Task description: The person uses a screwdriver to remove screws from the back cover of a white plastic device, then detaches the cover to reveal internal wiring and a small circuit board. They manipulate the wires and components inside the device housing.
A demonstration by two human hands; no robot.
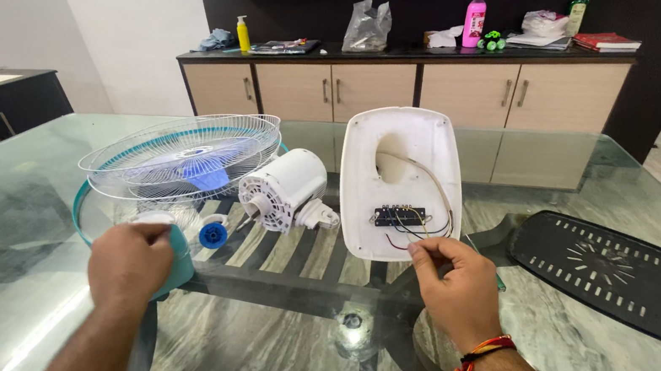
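Note:
A white fan base shell (403,152) stands tilted on the glass table (267,347), its inside facing me with a small circuit board (401,217) and loose wires. My right hand (453,287) pinches the wires at the shell's lower edge. My left hand (129,261) rests closed on a teal and white part (180,263) at the rim of the fan guard. A white motor housing (283,188) lies between guard and shell. A wire fan guard (181,153) with blue blades beneath sits at left.
A black slotted base plate (612,274) lies at the right of the table. A small blue knob (212,235) sits near the motor. Behind stands a sideboard (412,86) with bottles, a bag and books on it.

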